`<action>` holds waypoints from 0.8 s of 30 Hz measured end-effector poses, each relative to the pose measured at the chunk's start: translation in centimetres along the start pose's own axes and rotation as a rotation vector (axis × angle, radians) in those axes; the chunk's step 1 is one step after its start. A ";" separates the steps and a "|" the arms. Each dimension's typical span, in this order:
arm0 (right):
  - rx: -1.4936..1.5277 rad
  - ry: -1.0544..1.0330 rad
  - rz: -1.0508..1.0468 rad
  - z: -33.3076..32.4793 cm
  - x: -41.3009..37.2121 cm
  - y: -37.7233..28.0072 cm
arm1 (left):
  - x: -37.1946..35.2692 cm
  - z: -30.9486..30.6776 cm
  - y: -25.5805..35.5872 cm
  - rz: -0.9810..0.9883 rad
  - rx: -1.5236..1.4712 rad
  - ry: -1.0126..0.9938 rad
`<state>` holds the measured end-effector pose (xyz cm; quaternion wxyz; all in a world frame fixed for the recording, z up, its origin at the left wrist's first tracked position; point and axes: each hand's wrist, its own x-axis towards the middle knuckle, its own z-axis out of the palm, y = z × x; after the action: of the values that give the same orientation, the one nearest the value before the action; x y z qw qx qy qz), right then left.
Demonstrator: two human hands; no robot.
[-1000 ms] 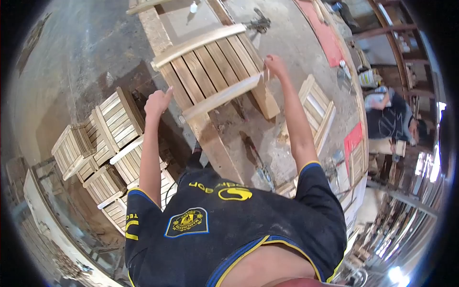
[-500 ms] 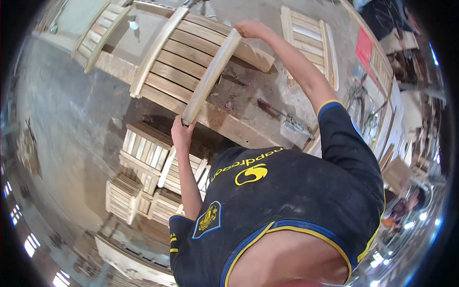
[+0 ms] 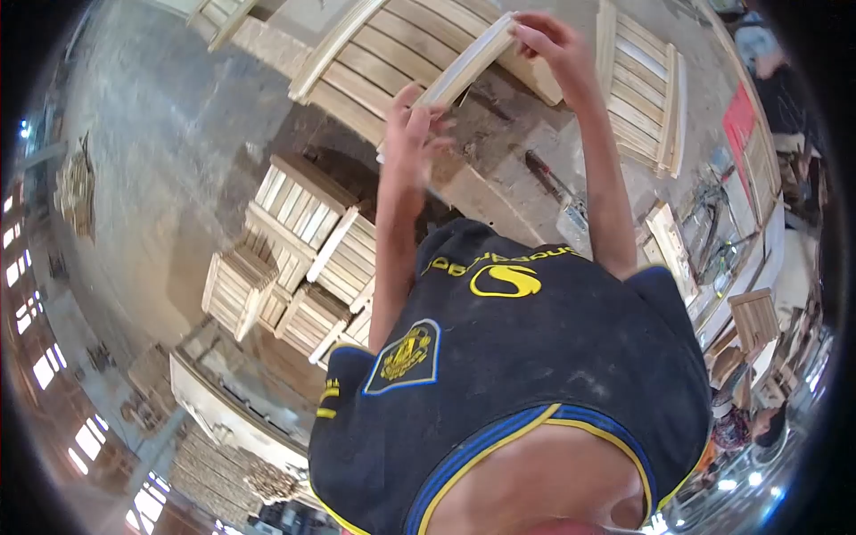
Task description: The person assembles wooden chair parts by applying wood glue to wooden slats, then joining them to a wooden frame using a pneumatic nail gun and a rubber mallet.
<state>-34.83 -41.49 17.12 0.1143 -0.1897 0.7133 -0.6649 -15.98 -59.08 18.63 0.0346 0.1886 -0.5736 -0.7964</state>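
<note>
A slatted wooden panel (image 3: 370,64) lies on the bench in front of me, with a pale side rail (image 3: 473,59) along its near right edge. My left hand (image 3: 412,134) is at the lower end of this rail, its fingers spread and slightly blurred. At the upper end is my right hand (image 3: 555,52), fingers apart and curved beside the rail's tip. Whether its fingertips still touch the wood is hard to make out. Under the panel's right side a wooden board (image 3: 535,80) sticks out.
Another slatted panel (image 3: 637,85) lies to the right. A red-handled tool (image 3: 542,165) rests on the bench (image 3: 486,192). Stacked slatted panels (image 3: 308,236) stand on the floor at lower left. Far right, a person (image 3: 744,423) is partly visible.
Both hands have loosened from the rail's ends, and the left fingers have spread. The view has shifted, so panel and bench appear higher and farther right.
</note>
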 end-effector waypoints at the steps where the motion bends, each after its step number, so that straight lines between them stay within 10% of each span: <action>1: 0.110 -0.041 -0.019 0.9 -2.9 -4.0 | 0.0 2.1 1.5 -0.001 -0.348 -0.157; 9: -0.225 0.137 -0.272 1.4 -13.4 -16.3 | -1.4 11.5 4.6 -0.285 -0.812 -0.843; 21: -0.600 0.487 -0.480 -0.6 -17.9 -18.1 | -4.3 16.7 4.5 -0.472 -0.727 -1.026; 24: -0.681 0.540 -0.424 -1.3 -19.0 -18.4 | -3.8 17.6 2.6 -0.635 -1.085 -1.256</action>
<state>-16.04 -33.13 33.84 -0.2816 -0.1780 0.8404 -0.4275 -18.86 -43.11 26.74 -0.4242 -0.1751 0.0492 -0.8871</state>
